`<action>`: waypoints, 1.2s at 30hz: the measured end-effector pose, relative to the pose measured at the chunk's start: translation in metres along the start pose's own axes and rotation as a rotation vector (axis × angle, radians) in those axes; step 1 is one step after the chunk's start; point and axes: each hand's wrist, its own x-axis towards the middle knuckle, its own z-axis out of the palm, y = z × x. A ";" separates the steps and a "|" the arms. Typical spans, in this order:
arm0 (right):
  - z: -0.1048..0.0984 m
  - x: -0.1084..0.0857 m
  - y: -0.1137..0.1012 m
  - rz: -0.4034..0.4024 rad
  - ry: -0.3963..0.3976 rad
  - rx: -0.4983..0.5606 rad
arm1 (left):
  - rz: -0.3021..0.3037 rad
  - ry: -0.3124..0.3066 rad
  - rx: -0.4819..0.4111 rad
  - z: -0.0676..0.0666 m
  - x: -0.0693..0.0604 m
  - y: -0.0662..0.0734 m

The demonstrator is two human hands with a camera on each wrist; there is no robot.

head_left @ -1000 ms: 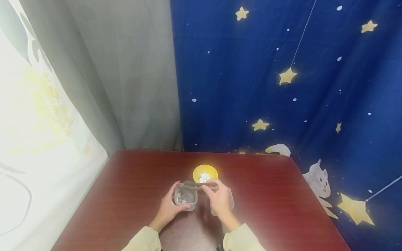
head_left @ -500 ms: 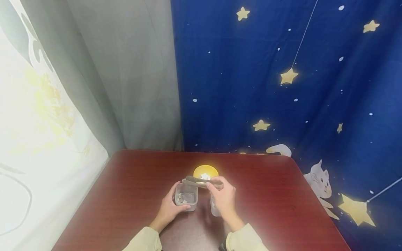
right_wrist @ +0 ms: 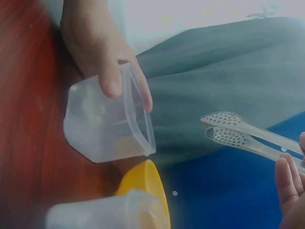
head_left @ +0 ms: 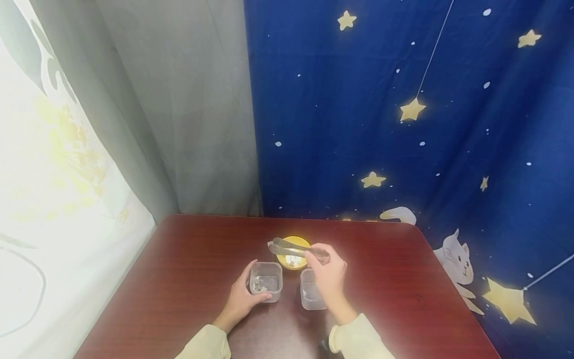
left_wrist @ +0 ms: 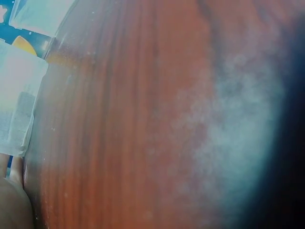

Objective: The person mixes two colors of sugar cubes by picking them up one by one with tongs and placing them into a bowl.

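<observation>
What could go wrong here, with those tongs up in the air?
Anything between the tips of the tongs might drop onto the table, since the right hand holds them raised. On the way down, that hand could perhaps bump the unheld clear tub close by, or the tongs catch the yellow bowl.

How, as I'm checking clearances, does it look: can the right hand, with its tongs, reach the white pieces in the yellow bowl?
Probably yes: the right hand holds the perforated tongs higher than the yellow bowl, and no lid covers the white pieces.
</observation>
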 end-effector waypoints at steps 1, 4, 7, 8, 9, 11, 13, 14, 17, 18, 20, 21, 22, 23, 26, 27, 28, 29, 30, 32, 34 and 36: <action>-0.001 0.001 -0.005 0.005 0.003 0.008 | 0.000 0.001 0.001 0.000 0.000 0.000; -0.005 0.003 -0.020 0.005 0.014 0.026 | 0.001 0.003 0.001 0.000 0.000 -0.001; -0.009 0.004 -0.032 -0.006 0.029 0.032 | -0.005 0.000 -0.007 0.001 -0.001 -0.001; -0.010 0.005 -0.034 -0.007 0.035 0.036 | -0.006 -0.001 -0.008 0.001 -0.001 -0.001; -0.012 0.006 -0.035 -0.008 0.041 0.040 | -0.008 -0.002 -0.009 0.001 -0.001 0.000; -0.014 0.008 -0.036 -0.011 0.054 0.038 | -0.012 -0.003 -0.014 0.001 -0.002 0.001; -0.016 0.010 -0.036 -0.011 0.065 0.039 | -0.013 -0.003 -0.013 0.000 -0.002 0.001; -0.017 0.010 -0.036 -0.011 0.069 0.038 | -0.013 -0.003 -0.013 0.000 -0.002 0.002; -0.020 0.012 -0.036 -0.009 0.079 0.039 | -0.013 -0.003 -0.017 -0.001 -0.001 0.002; -0.021 0.012 -0.036 -0.008 0.083 0.040 | -0.014 -0.004 -0.019 -0.001 -0.001 0.002; -0.022 0.013 -0.035 -0.015 0.089 0.041 | -0.016 -0.006 -0.028 -0.001 -0.001 0.003; -0.023 0.013 -0.035 -0.019 0.092 0.046 | -0.015 -0.007 -0.032 -0.001 -0.001 0.003; -0.023 0.013 -0.035 -0.026 0.095 0.049 | -0.016 -0.007 -0.035 -0.001 -0.001 0.003; -0.024 0.013 -0.035 -0.034 0.098 0.048 | -0.016 -0.007 -0.038 -0.001 -0.001 0.003; -0.025 0.014 -0.032 -0.051 0.107 0.042 | -0.015 -0.007 -0.042 -0.001 -0.002 0.003; -0.026 0.015 -0.031 -0.055 0.109 0.042 | -0.015 -0.007 -0.042 -0.001 -0.002 0.003; -0.026 0.015 -0.030 -0.059 0.111 0.040 | -0.016 -0.007 -0.040 -0.001 -0.002 0.003; -0.027 0.016 -0.029 -0.060 0.114 0.038 | -0.016 -0.007 -0.041 -0.001 -0.002 0.004; -0.027 0.016 -0.028 -0.063 0.117 0.038 | -0.017 -0.008 -0.040 -0.001 -0.001 0.004; -0.028 0.016 -0.026 -0.064 0.125 0.035 | -0.018 -0.009 -0.041 -0.002 -0.001 0.004; -0.029 0.017 -0.024 -0.063 0.133 0.032 | -0.014 -0.007 -0.027 -0.001 -0.001 0.004; -0.030 0.018 -0.024 -0.055 0.140 0.023 | -0.013 -0.004 -0.021 -0.001 -0.001 0.004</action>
